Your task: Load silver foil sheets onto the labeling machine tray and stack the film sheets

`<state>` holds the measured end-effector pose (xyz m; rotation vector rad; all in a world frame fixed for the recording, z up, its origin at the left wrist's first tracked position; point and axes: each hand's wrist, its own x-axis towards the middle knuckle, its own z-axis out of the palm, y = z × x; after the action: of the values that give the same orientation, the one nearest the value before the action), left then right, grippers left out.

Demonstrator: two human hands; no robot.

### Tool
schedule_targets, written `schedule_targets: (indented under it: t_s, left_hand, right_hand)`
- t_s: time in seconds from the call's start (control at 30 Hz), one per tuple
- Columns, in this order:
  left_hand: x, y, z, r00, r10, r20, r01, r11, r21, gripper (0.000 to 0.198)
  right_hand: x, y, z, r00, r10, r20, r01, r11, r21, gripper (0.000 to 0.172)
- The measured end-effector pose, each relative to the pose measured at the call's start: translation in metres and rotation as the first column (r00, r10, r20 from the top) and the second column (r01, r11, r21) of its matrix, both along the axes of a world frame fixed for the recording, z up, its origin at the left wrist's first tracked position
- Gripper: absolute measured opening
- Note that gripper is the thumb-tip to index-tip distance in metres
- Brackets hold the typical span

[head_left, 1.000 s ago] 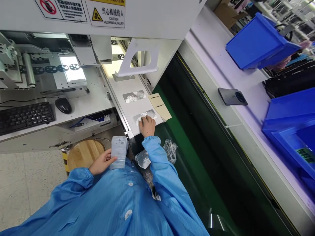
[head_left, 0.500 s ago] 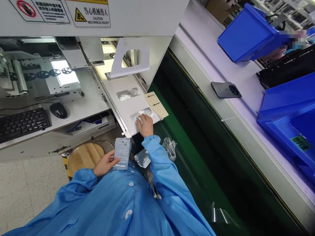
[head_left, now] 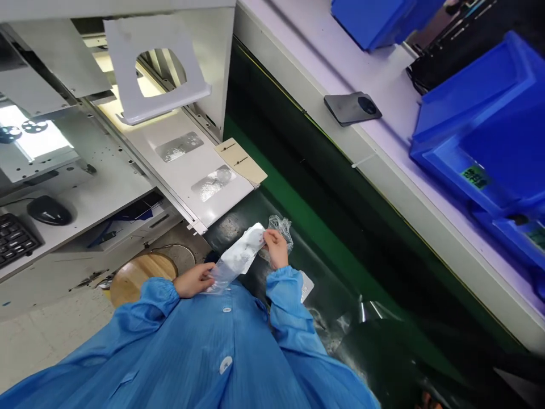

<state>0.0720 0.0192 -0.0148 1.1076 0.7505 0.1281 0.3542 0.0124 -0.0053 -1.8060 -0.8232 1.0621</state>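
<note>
My left hand (head_left: 193,280) grips the near end of a stack of clear plastic film sheets (head_left: 236,258), held just in front of my blue coat. My right hand (head_left: 276,247) pinches the far end of the same stack, fingers closed on its edge. A crumpled clear wrapper (head_left: 281,225) lies on the dark belt just beyond my right hand. Two silvery film pieces (head_left: 212,182) (head_left: 179,146) lie on the white machine tray (head_left: 187,170) ahead, apart from both hands.
A tan card (head_left: 241,161) sits at the tray's right edge. A green conveyor belt (head_left: 323,227) runs to the right. On the pale bench lie a dark phone case (head_left: 352,108) and blue bins (head_left: 481,125). A mouse (head_left: 49,211), keyboard (head_left: 12,238) and wooden stool (head_left: 138,272) are at left.
My right hand left the film piece on the tray and came back to the stack, now pinching its far end. The stack tilted toward the right. My head turned down and right.
</note>
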Motion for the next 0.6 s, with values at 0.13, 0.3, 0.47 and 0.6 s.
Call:
schedule_targets:
  t_s: [0.13, 0.3, 0.47, 0.6]
  left_hand:
    - [-0.02, 0.002, -0.006, 0.991, 0.081, -0.105, -0.089, 0.994, -0.071, 0.038]
    - [-0.023, 0.007, 0.001, 0.969, 0.203, -0.142, -0.216, 0.973, -0.077, 0.041]
    - [0.028, 0.0, 0.005, 0.999, 0.02, -0.05, -0.023, 0.998, -0.054, 0.038]
    - [0.088, -0.026, -0.003, 0.937, -0.341, -0.078, 0.344, 0.939, 0.023, 0.03]
  right_hand:
    - [0.023, 0.001, -0.034, 0.971, -0.077, 0.226, 0.105, 0.988, -0.116, 0.03]
    - [0.01, 0.004, -0.039, 0.931, -0.106, 0.348, 0.118, 0.993, -0.011, 0.025]
    - [-0.033, -0.051, -0.018, 0.991, 0.009, 0.136, -0.026, 0.992, 0.127, 0.05]
    - [-0.059, -0.149, -0.025, 0.994, -0.009, -0.107, 0.015, 0.998, 0.061, 0.026]
